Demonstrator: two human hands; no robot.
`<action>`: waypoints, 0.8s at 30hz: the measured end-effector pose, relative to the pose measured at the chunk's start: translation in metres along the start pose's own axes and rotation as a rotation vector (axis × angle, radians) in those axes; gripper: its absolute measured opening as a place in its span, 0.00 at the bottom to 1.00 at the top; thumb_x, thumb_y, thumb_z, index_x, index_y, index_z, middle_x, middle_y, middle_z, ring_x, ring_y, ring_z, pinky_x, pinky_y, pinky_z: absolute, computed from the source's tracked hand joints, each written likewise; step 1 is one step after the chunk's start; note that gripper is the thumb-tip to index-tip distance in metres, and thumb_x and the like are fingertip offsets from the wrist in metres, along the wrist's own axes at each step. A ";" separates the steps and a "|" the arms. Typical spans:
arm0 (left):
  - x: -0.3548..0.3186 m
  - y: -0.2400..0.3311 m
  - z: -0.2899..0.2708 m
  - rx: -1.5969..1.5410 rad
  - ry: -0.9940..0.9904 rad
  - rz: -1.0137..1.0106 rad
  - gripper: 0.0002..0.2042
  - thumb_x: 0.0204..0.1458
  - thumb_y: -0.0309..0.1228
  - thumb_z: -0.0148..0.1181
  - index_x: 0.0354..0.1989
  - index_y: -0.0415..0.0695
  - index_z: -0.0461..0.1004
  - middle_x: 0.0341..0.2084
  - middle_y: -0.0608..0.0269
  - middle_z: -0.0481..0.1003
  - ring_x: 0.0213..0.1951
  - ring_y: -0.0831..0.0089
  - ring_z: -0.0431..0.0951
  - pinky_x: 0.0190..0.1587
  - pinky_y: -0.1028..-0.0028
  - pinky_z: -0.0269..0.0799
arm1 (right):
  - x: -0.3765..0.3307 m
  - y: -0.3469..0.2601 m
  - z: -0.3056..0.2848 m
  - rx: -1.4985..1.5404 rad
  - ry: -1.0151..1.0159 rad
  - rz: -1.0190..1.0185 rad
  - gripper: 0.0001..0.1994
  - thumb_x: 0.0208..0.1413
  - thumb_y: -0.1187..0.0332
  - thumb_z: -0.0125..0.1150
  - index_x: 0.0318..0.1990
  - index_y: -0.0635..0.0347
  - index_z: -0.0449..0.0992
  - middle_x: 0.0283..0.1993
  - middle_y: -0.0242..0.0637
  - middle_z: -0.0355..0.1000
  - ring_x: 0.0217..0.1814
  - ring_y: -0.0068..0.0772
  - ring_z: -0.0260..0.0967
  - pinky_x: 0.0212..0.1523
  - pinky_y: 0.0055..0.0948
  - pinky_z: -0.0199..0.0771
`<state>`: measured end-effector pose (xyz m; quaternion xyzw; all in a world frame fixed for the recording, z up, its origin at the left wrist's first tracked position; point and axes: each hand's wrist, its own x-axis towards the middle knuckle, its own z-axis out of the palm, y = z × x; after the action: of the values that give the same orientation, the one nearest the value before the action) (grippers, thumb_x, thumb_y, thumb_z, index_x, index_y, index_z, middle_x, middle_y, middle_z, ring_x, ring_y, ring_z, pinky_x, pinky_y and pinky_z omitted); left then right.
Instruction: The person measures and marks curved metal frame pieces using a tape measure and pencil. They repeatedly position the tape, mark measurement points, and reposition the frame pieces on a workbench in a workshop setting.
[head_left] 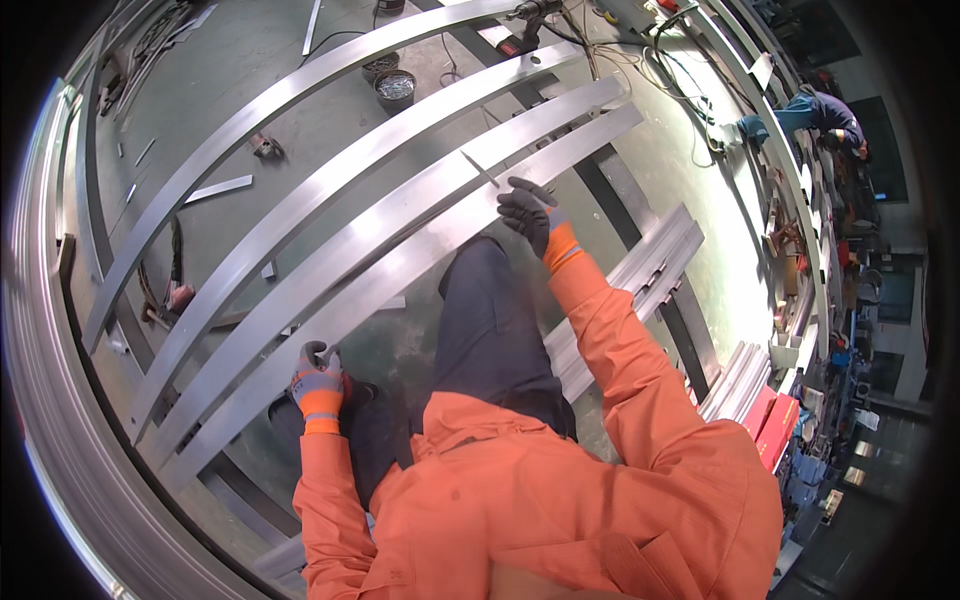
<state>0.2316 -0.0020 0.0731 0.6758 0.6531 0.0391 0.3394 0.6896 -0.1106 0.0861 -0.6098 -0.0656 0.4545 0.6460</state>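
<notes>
Several long metal bars lie side by side across dark supports. My right hand (530,212), in a grey and orange glove, is closed round one end of a slim, pointed metal tool (480,169) above the nearest bar (440,235). The tool's tip points to the far left, over the gap toward the second bar (400,210); its exact kind is unclear. Farther left, my left hand (318,383) grips the near edge of the nearest bar, fingers curled and partly hidden. Both bars lie flat, and each appears curved by the lens.
A cordless drill (525,25) rests at the far ends of the bars. Beyond them stands a bucket of small metal parts (395,88). Shorter profiles (640,270) lie to my right. Cables (660,60) trail across the floor, and another person (825,115) bends at the far right.
</notes>
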 end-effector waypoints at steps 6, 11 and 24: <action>0.069 0.004 0.015 0.151 0.119 0.086 0.15 0.52 0.35 0.64 0.46 0.42 0.77 0.36 0.49 0.79 0.41 0.50 0.79 0.45 0.57 0.74 | 0.153 -0.052 -0.025 -0.016 0.278 -0.192 0.25 0.57 0.72 0.70 0.62 0.58 0.73 0.45 0.40 0.81 0.43 0.32 0.80 0.40 0.27 0.80; 0.069 0.037 0.009 0.230 0.078 0.146 0.19 0.49 0.33 0.66 0.50 0.43 0.77 0.45 0.49 0.78 0.46 0.46 0.78 0.53 0.54 0.73 | 0.324 -0.123 -0.145 -1.011 0.441 -0.747 0.29 0.55 0.73 0.71 0.65 0.60 0.71 0.51 0.40 0.78 0.47 0.31 0.77 0.43 0.26 0.78; 0.042 0.035 0.040 0.193 0.210 -0.508 0.40 0.36 0.37 0.77 0.64 0.51 0.69 0.63 0.41 0.64 0.64 0.43 0.65 0.65 0.57 0.68 | 0.525 -0.260 -0.158 -2.136 0.072 -0.563 0.20 0.57 0.61 0.66 0.57 0.55 0.78 0.51 0.37 0.79 0.47 0.35 0.77 0.47 0.33 0.79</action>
<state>0.2870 0.0232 0.0438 0.5119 0.8337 -0.0397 0.2032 1.2263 0.1652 0.0207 -0.8300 -0.5419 -0.0175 -0.1310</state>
